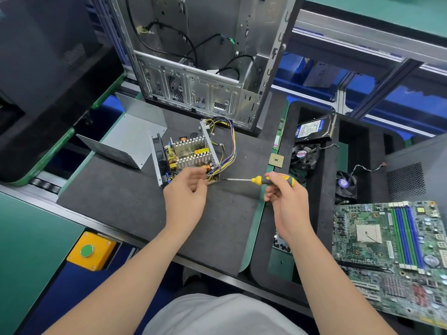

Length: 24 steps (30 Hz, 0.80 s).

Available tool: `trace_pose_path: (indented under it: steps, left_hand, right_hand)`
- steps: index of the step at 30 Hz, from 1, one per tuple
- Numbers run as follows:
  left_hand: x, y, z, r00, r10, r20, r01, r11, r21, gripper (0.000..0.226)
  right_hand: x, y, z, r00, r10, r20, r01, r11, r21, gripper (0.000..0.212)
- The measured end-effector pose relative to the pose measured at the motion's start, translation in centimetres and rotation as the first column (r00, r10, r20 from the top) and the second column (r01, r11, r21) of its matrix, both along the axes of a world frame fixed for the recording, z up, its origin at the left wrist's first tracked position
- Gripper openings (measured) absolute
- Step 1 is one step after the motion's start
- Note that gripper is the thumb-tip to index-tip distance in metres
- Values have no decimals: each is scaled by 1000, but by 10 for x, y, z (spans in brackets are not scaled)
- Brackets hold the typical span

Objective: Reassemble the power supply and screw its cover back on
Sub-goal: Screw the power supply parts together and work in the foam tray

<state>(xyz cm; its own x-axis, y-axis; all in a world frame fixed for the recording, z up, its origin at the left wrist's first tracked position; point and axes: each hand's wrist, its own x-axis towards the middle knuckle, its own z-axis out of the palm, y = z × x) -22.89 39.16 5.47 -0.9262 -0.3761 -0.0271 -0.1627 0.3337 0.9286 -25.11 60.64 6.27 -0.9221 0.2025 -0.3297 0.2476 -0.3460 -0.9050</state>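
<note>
The power supply (186, 154) stands open on the dark mat, its circuit board, heatsinks and fan bare, with a bundle of coloured wires (228, 143) looping off its right side. Its grey sheet-metal cover (131, 139) lies apart on the mat to the left. My left hand (187, 193) hovers at the unit's near edge with fingers loosely curled; whether it pinches anything is hidden. My right hand (283, 197) grips a yellow-and-grey screwdriver (263, 180) by its handle, the shaft lying level and its tip pointing left at the unit's near right corner.
An empty computer case (205, 68) stands behind the power supply. A CPU chip (276, 160) and a RAM stick (279, 134) lie at the mat's right edge. A foam tray to the right holds a hard drive (313, 128) and fans (303, 154). A motherboard (391, 250) sits at the right. A yellow button box (90, 251) is at the lower left.
</note>
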Motion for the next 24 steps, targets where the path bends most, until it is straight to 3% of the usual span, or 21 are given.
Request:
trace_pose_path:
  steps: [3,5,8,11,15,24]
  left_hand:
    - [-12,-3,8,964,-206,-170,136,926,-352,37]
    - [-27,-8,12,925,-323,-201,147,791,-594,56]
    - [-50,-16,18,962,-270,35,176,519,-836,127]
    - [-71,-23,22,962,-172,212,263,369,-892,156]
    - [-90,-33,24,891,-192,411,453,335,-827,158]
    - [-96,-49,26,881,-292,372,445,246,-861,150]
  right_hand:
    - [-3,3,2,1000,-27,-2,27,999,24,19]
    - [-5,5,2,999,-32,0,32,999,33,13]
    - [-6,6,2,1000,-22,-6,23,998,63,9]
    - [-5,4,4,1000,-2,-15,4,991,131,10]
    - [-3,-2,12,996,63,-58,-46,963,264,14]
    - [5,-28,40,963,249,-99,-158,827,539,10]
